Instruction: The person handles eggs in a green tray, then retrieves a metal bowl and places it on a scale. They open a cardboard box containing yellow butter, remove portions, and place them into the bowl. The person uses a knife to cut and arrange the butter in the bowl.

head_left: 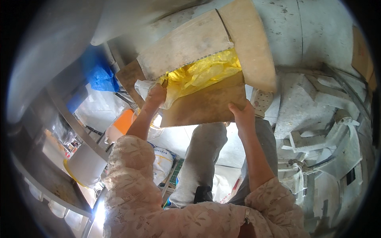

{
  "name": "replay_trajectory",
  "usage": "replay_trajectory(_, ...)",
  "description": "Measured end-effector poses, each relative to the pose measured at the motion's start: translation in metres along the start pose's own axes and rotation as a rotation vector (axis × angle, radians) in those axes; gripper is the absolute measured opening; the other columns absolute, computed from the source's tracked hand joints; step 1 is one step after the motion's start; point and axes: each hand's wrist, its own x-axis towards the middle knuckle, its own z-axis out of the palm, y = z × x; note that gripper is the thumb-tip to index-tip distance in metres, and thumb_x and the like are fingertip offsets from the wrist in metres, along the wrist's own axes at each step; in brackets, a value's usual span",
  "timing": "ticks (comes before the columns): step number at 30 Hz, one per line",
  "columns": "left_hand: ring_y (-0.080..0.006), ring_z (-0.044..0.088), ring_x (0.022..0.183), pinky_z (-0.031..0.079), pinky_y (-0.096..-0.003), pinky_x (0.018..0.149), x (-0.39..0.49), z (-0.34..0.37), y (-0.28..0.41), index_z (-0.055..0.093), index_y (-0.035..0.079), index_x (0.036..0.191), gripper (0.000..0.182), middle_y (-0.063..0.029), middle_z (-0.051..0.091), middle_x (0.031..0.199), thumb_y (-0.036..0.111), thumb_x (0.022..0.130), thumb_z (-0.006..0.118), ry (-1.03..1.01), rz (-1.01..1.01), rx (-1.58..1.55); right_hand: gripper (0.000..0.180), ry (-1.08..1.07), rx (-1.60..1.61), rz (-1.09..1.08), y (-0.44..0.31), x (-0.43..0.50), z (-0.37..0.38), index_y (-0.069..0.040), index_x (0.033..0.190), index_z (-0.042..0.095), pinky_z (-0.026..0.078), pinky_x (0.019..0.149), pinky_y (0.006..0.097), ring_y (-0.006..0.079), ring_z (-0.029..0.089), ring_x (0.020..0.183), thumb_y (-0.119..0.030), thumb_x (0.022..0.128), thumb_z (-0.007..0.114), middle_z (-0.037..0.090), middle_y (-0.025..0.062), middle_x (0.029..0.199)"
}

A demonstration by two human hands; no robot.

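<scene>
An opened cardboard box (205,104) lies before me with its flaps spread outward. Crumpled yellow plastic film (205,70) shows in the gap between the flaps; what it covers is hidden. At the box's left end, my left hand (157,94) is closed around a whitish, translucent part of the plastic (171,96), and a small dark thing shows by its fingertips. My right hand (244,114) grips the right edge of the near flap, thumb on top and fingers out of sight beneath it.
Metal shelving (74,128) curves along the left, near a blue plastic bag (102,78) and a white bucket (86,166). A printed sack (162,162) lies beside my legs. Grey-white frames and netting (342,148) stand at right. A perforated clog (262,101) shows beside the box.
</scene>
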Motion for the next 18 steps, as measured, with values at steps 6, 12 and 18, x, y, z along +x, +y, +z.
replay_trajectory(6,-0.0185,0.046,0.042,0.031,-0.035,0.036,0.032,-0.021,0.023,0.054,0.007,0.08,0.047,-0.0067,0.048,0.056,0.05,0.095,0.043,-0.493,-0.473,-0.559,0.034,0.003,0.077,0.027,-0.002,-0.001,0.002,0.005,0.11,0.059,0.051,0.081,0.0347,0.0231,0.066,0.09,-0.011,0.081,0.067,0.068,0.0142,0.102)
replay_trajectory(12,-0.0086,0.026,0.036,0.016,-0.026,0.036,0.045,-0.027,0.057,0.039,0.014,0.059,0.057,0.0022,0.035,0.05,0.058,0.095,0.043,-0.723,-0.455,-0.746,0.033,0.026,-0.091,-0.041,0.003,0.004,0.002,0.005,0.11,0.06,0.05,0.082,0.0334,0.0234,0.066,0.091,-0.011,0.081,0.065,0.068,0.0148,0.101)
replay_trajectory(18,-0.01,0.028,0.037,0.018,-0.0271,0.037,0.064,-0.012,0.074,0.037,0.012,0.061,0.061,0.0,0.033,0.049,0.063,0.094,0.037,-0.747,-0.471,-0.834,0.033,0.027,-0.005,-0.059,-0.003,0.003,0.006,0.005,0.108,0.06,0.05,0.082,0.0332,0.0227,0.066,0.089,-0.013,0.08,0.065,0.068,0.0145,0.098)
